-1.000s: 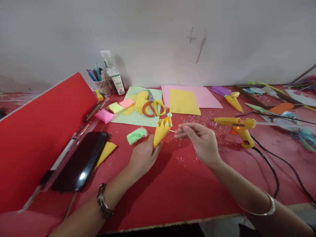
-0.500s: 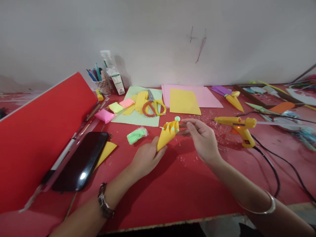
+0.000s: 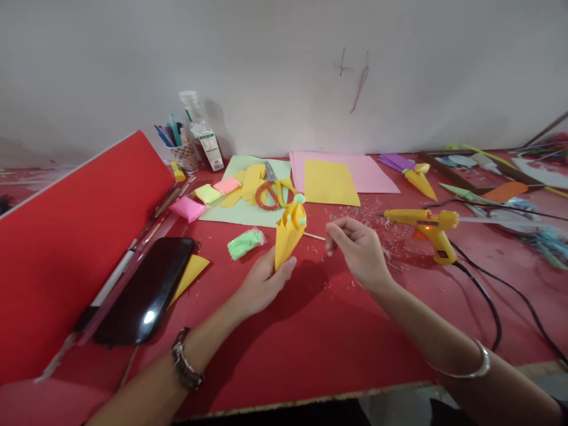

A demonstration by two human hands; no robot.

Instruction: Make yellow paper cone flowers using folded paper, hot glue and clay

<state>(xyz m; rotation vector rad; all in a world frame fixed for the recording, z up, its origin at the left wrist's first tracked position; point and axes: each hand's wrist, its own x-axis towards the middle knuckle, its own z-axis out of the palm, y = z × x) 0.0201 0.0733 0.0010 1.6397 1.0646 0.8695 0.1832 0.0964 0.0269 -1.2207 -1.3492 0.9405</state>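
A yellow paper cone (image 3: 287, 242), with curled folds and small pale green balls at its top, stands nearly upright in my left hand (image 3: 266, 276). Its lower end lies between my thumb and fingers. One larger pale green blob tops it. Pinched in the fingers of my right hand (image 3: 357, 251) is a thin pale stick (image 3: 314, 236), pointing left at the cone's side; whether it touches the paper I cannot tell. An opened packet of green clay (image 3: 246, 244) lies left of the cone on the red table (image 3: 346, 355).
A yellow glue gun (image 3: 426, 225) with its light on lies to the right, cord trailing. Behind are scissors (image 3: 267, 195), clay packets (image 3: 189, 208), a yellow sheet (image 3: 331, 182) and a finished-looking cone flower (image 3: 419, 180). A phone (image 3: 146, 290) and red board (image 3: 84, 236) are left.
My left hand has shifted slightly left and turned the cone more upright. My right hand has drawn back a little from it, and the stick now shows between them.
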